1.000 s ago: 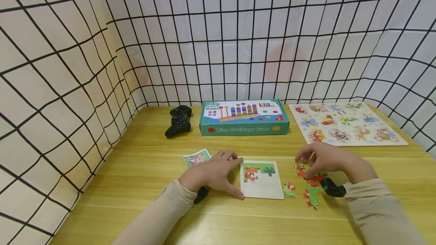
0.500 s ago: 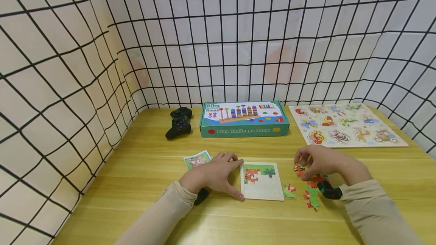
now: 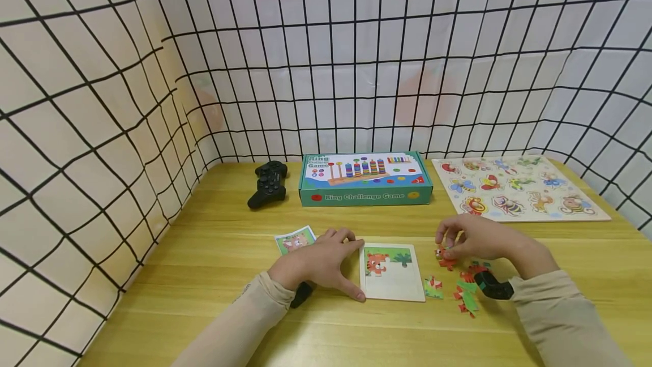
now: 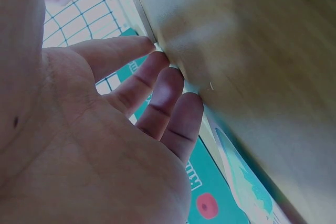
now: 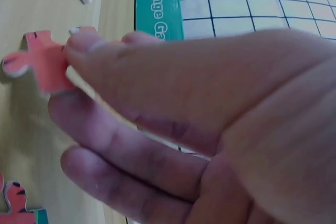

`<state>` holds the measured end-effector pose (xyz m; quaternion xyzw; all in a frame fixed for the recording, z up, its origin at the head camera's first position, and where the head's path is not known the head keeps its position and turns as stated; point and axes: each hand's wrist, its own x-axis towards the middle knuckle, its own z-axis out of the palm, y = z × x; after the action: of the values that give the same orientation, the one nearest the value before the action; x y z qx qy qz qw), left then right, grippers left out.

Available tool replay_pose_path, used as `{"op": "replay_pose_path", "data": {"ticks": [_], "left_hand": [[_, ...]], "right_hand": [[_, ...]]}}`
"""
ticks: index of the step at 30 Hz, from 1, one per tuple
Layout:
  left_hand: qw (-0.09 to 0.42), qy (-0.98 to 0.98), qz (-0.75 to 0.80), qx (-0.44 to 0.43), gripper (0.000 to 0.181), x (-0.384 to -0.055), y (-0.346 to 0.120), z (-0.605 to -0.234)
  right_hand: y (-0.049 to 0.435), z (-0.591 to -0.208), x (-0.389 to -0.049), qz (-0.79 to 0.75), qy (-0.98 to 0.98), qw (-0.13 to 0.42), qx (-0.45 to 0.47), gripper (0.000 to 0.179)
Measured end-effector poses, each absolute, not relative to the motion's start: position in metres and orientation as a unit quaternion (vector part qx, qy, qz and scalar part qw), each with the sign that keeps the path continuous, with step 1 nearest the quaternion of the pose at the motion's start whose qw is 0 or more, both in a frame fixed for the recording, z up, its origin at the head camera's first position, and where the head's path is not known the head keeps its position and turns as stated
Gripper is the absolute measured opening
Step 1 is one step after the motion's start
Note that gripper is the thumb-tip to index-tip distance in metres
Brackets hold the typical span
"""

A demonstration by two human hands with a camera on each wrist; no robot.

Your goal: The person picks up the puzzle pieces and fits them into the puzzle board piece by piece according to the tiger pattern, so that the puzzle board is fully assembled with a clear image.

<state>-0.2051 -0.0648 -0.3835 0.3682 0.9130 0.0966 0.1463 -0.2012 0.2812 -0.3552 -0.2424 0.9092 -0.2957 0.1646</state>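
My right hand (image 3: 476, 237) pinches an orange jigsaw piece (image 5: 50, 66) between thumb and fingers. In the right wrist view the piece is tilted up at the thumb tip. Right of a small square puzzle board (image 3: 389, 286) lie more loose pieces: a green and red jigsaw piece (image 3: 433, 286) close to its edge, and a cluster of jigsaw pieces (image 3: 466, 296) below the right wrist. The board carries joined pieces with a tiger face (image 3: 376, 264) along its top. My left hand (image 3: 326, 259) touches the board's left edge, thumb and index finger spread toward its corners.
A picture card (image 3: 296, 239) lies partly under the left hand. Behind stand a black game controller (image 3: 268, 184) and a green Ring Challenge Game box (image 3: 365, 179). An insect-picture board (image 3: 524, 188) lies at the back right. Grid-patterned fabric (image 3: 377, 72) surrounds the table.
My right hand has drawn an orange piece up and slightly left, away from the cluster of loose pieces. The left hand stays at the puzzle board's edge.
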Motion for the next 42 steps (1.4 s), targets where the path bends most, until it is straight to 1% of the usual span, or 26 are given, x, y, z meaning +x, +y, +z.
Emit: {"op": "replay_pose_path", "data": {"ticks": [10,18,24,31,42], "left_hand": [[0.148,0.914,0.103,0.362,0.110,-0.204,-0.064,-0.386],[0.147,0.915,0.095,0.365,0.111,-0.205,-0.065,-0.386],[0.141,0.915,0.085,0.367,0.111,-0.206,-0.065,-0.384],[0.141,0.916,0.083,0.367,0.111,-0.206,-0.064,-0.384],[0.140,0.915,0.084,0.368,0.110,-0.206,-0.064,-0.383]], "right_hand": [[0.270,-0.350,-0.203,-0.335,0.893,0.158,-0.256,0.019],[0.242,-0.361,-0.202,-0.385,0.854,0.188,-0.295,0.014],[0.226,-0.369,-0.202,-0.409,0.838,0.195,-0.305,0.018],[0.213,-0.379,-0.201,-0.419,0.835,0.186,-0.305,0.017],[0.201,-0.380,-0.197,-0.355,0.878,0.148,-0.285,0.013]]}}
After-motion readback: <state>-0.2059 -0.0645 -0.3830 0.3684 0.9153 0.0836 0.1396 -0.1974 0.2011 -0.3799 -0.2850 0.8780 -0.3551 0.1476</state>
